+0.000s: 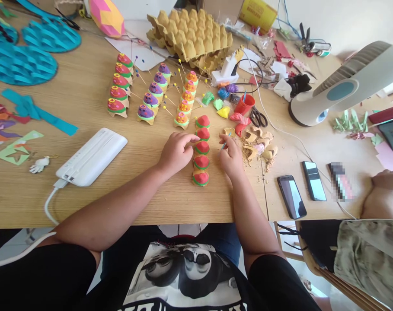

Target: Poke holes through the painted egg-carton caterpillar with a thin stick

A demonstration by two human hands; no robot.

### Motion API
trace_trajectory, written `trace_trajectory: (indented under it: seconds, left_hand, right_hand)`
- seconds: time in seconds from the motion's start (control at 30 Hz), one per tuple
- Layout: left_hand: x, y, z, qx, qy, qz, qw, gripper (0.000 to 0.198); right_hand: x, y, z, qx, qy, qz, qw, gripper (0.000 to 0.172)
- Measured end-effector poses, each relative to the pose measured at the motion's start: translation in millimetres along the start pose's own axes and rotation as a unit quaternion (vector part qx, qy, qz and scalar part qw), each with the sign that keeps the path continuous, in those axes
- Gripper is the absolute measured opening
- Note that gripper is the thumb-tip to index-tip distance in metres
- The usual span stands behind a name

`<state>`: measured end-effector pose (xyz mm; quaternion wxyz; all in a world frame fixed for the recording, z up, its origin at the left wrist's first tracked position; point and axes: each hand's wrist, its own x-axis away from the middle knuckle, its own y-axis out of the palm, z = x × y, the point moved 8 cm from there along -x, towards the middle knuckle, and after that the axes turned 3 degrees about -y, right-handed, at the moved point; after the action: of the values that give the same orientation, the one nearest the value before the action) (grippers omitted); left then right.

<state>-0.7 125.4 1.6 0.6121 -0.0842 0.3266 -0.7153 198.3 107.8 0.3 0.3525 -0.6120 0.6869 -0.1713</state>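
Observation:
A strip of egg-carton cups (202,148) with red tops and green bands lies in front of me, running away from the table edge. My left hand (178,151) is at its left side, index finger reaching a red cup near the far end, thumb apart. To the right of the strip, my right hand (231,157) pinches a thin blue stick (225,141). Behind stand three decorated strips with faces: a red one (117,86), a purple one (154,93) and an orange one (186,99), the last two with ball-tipped antennae.
Carton scraps (257,144) lie right of my right hand, near scissors (258,116) and a red cup (244,104). A white power bank (92,157) is at left, egg trays (193,34) behind, phones (292,196) and a white fan (342,86) at right. Another person's hand (387,181) rests far right.

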Motion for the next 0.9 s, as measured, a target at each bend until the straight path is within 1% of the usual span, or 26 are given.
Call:
trace_trajectory:
  seconds: [0.07, 0.1, 0.27, 0.37, 0.47, 0.53, 0.63, 0.7, 0.77, 0.83, 0.9]
  left_hand:
    - [0, 1.0, -1, -0.001, -0.006, -0.002, 1.000, 0.040]
    - [0, 1.5, -2, 0.001, -0.006, -0.003, 1.000, 0.041]
    - [0, 1.8, -3, 0.007, -0.008, 0.000, 1.000, 0.041]
    - [-1, 1.9, -4, 0.008, -0.007, 0.001, 1.000, 0.040]
    - [-1, 1.8, -4, 0.009, -0.009, 0.006, 1.000, 0.040]
    - [-1, 2.0, -3, 0.009, -0.008, 0.007, 1.000, 0.040]
    - [-1, 1.9, -1, 0.008, -0.002, 0.008, 1.000, 0.040]
    - [-1, 1.6, 0, 0.010, -0.001, 0.009, 1.000, 0.041]
    - [-1, 1.4, 0, 0.012, -0.003, 0.009, 1.000, 0.041]
    - [-2, 1.6, -1, 0.011, -0.004, 0.007, 1.000, 0.040]
    - [-2, 1.9, -2, 0.010, -0.005, 0.008, 1.000, 0.040]
  right_hand:
    - [0, 0, 2, 0.005, 0.014, -0.001, 1.000, 0.040]
    - [0, 0, 3, 0.009, 0.017, 0.000, 1.000, 0.038]
    - [0, -2, 8, 0.021, 0.028, 0.003, 0.999, 0.036]
    - [1, -11, 13, 0.028, 0.051, 0.042, 0.997, 0.033]
    - [2, -20, 18, 0.042, 0.075, 0.089, 0.992, 0.034]
    - [2, -23, 21, 0.050, 0.081, 0.098, 0.991, 0.035]
    - [0, -23, 17, 0.060, 0.049, 0.101, 0.992, 0.039]
    - [-3, -18, 12, 0.061, 0.010, 0.088, 0.994, 0.043]
    - [-5, -9, 10, 0.060, -0.016, 0.048, 0.997, 0.045]
    - [-5, 0, 11, 0.065, -0.022, 0.006, 0.998, 0.045]
    - [-4, 4, 14, 0.081, -0.012, -0.009, 0.997, 0.044]
